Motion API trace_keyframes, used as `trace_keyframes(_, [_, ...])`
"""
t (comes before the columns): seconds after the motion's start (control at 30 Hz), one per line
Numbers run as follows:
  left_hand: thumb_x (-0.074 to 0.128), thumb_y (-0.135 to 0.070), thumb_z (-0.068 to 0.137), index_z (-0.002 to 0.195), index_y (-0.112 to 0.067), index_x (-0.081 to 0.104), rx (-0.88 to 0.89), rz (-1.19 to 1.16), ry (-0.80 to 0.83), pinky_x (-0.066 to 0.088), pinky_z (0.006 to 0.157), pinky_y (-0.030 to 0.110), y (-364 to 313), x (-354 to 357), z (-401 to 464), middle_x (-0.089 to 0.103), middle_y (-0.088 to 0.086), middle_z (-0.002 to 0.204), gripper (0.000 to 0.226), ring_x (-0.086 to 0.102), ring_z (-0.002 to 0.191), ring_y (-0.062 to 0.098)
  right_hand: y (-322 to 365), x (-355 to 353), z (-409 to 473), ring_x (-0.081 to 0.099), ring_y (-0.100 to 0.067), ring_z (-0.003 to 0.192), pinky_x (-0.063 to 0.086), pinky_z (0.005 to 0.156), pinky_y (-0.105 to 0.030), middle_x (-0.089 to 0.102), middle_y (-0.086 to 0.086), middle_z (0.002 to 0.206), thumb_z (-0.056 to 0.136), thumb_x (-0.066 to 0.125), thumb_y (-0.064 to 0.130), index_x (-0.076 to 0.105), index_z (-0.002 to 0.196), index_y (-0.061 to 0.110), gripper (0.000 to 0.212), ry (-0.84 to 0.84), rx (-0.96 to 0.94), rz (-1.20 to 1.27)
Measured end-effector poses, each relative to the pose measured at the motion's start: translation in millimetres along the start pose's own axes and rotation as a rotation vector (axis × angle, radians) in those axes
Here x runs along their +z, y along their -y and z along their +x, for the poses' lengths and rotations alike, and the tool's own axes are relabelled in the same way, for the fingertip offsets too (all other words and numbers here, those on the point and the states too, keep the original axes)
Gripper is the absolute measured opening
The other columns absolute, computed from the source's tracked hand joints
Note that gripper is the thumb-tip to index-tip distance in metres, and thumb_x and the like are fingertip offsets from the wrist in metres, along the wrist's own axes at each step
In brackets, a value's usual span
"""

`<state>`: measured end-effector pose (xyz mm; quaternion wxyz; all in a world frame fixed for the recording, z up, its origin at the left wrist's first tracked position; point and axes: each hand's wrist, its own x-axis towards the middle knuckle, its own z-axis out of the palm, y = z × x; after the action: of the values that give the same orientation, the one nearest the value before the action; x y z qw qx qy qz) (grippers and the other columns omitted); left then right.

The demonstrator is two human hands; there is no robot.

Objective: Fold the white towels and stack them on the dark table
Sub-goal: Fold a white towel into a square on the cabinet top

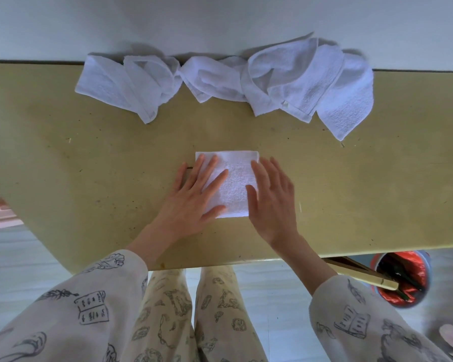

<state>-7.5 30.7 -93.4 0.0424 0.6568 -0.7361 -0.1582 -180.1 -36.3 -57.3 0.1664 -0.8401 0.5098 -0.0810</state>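
A small folded towel (pixel 233 178) is seen lying flat on the yellowish table (pixel 89 165), near the front edge and in the middle. It is pressed down by two flat hands. The left hand (pixel 194 194) is laid on the towel's left side, with the fingers straight and spread, and nothing is gripped by it. The right hand (pixel 271 197) is laid along the towel's right edge, also with straight fingers, and nothing is held by it either. A row of unfolded towels (pixel 225 82) is bunched at the far edge, against the wall (pixel 220 22), well apart from the folded one. Some things could go wrong from here. If the hands are lifted too fast, the fluffy cloth may spring open and the fold may be lost. If the towel is slid and not lifted, its layers may be pulled out of line. When a towel is pulled from the far row, others may be dragged with it, because they are tangled and touching each other. The table looks pale, not dark, so it cannot be told if this is where the stack belongs. How many times the small towel was folded cannot be seen, because its layers are hidden under the top side and the hands. The number of towels in the row is hard to count. A red-lined bin (pixel 400 278) on the floor is partly hidden by the table.
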Motion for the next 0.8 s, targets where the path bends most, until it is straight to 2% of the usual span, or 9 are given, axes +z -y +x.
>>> trace_keyframes(0.07, [0.025, -0.046, 0.095, 0.145, -0.015, 0.022, -0.031, -0.001, -0.03, 0.01, 0.114, 0.05, -2.6, -1.5, 3.4, 0.013, 0.012, 0.155, 0.058, 0.005, 0.143, 0.027, 3.5, 16.5, 8.8, 0.029, -0.028, 0.138, 0.02, 0.111, -0.046, 0.038, -0.014, 0.146, 0.096, 0.032, 0.026, 0.037, 0.138, 0.007, 0.046, 0.042, -0.108, -0.059])
trace_keyframes(0.13, [0.026, -0.043, 0.095, 0.145, -0.014, 0.022, -0.054, 0.025, -0.032, 0.014, 0.113, 0.051, -1.0, 2.0, 6.5, 0.016, 0.014, 0.154, 0.058, 0.009, 0.142, 0.027, 1.0, 31.3, 16.1, 0.023, -0.026, 0.139, 0.014, 0.112, -0.047, 0.033, -0.015, 0.149, 0.096, 0.03, 0.028, 0.033, 0.14, 0.005, 0.05, 0.081, -0.111, -0.095])
trace_keyframes(0.43, [0.031, -0.074, 0.081, 0.143, -0.01, 0.027, 0.079, 0.166, -0.027, 0.018, 0.112, 0.053, 19.1, 11.6, 3.6, 0.02, 0.017, 0.151, 0.09, 0.016, 0.141, 0.029, -7.5, 48.9, 17.8, 0.015, -0.022, 0.141, 0.011, 0.113, -0.048, 0.029, -0.013, 0.151, 0.094, 0.029, 0.036, 0.03, 0.142, 0.004, 0.059, 0.143, -0.079, -0.16])
trace_keyframes(0.53, [0.022, -0.076, 0.082, 0.144, -0.009, 0.024, 0.073, 0.145, 0.004, 0.015, 0.112, 0.053, 19.1, 9.6, 4.9, 0.019, 0.018, 0.152, 0.091, 0.015, 0.141, 0.03, -8.1, 41.1, 20.3, 0.004, -0.017, 0.143, 0.005, 0.116, -0.046, 0.016, -0.009, 0.155, 0.095, 0.022, 0.037, 0.016, 0.146, 0.005, 0.06, 0.214, -0.089, -0.114])
trace_keyframes(0.6, [0.018, -0.076, 0.082, 0.144, -0.01, 0.024, 0.059, 0.135, 0.042, 0.014, 0.112, 0.053, 18.5, 8.1, 4.6, 0.019, 0.018, 0.152, 0.091, 0.013, 0.141, 0.03, -10.0, 29.6, 19.6, -0.002, -0.013, 0.143, 0.006, 0.118, -0.041, 0.005, -0.004, 0.155, 0.096, 0.019, 0.036, 0.005, 0.146, 0.008, 0.059, 0.238, -0.093, 0.016])
trace_keyframes(0.63, [0.017, -0.075, 0.083, 0.145, -0.01, 0.023, 0.046, 0.125, 0.055, 0.013, 0.112, 0.053, 17.0, 7.7, 4.2, 0.018, 0.017, 0.152, 0.09, 0.012, 0.141, 0.029, -10.0, 22.1, 18.0, 0.002, -0.014, 0.144, 0.011, 0.118, -0.036, 0.006, -0.005, 0.156, 0.097, 0.023, 0.033, 0.007, 0.147, 0.008, 0.058, 0.219, -0.051, 0.102])
trace_keyframes(0.7, [0.017, -0.068, 0.088, 0.144, -0.011, 0.024, -0.006, 0.078, 0.046, 0.013, 0.112, 0.051, 10.4, 7.7, 2.3, 0.02, 0.015, 0.152, 0.081, 0.013, 0.141, 0.027, -8.3, 7.7, 12.1, 0.026, -0.024, 0.14, 0.026, 0.111, -0.028, 0.027, -0.014, 0.151, 0.097, 0.039, 0.022, 0.03, 0.143, 0.003, 0.051, 0.096, 0.135, 0.262])
trace_keyframes(0.77, [0.017, -0.056, 0.093, 0.143, -0.012, 0.027, -0.075, 0.038, 0.018, 0.017, 0.111, 0.05, 0.5, 7.0, -4.7, 0.024, 0.014, 0.152, 0.068, 0.019, 0.14, 0.027, -4.5, -2.3, 8.9, 0.052, -0.031, 0.116, 0.039, 0.094, -0.026, 0.05, -0.016, 0.128, 0.093, 0.052, 0.017, 0.053, 0.125, 0.001, 0.035, -0.007, 0.358, 0.365])
trace_keyframes(0.8, [0.017, -0.05, 0.095, 0.143, -0.012, 0.028, -0.102, 0.034, 0.001, 0.02, 0.111, 0.05, -4.5, 6.9, -9.7, 0.025, 0.013, 0.151, 0.062, 0.021, 0.14, 0.027, -2.5, -4.5, 9.5, 0.056, -0.028, 0.103, 0.039, 0.085, -0.023, 0.054, -0.013, 0.117, 0.092, 0.055, 0.018, 0.057, 0.116, 0.001, 0.03, 0.009, 0.451, 0.394])
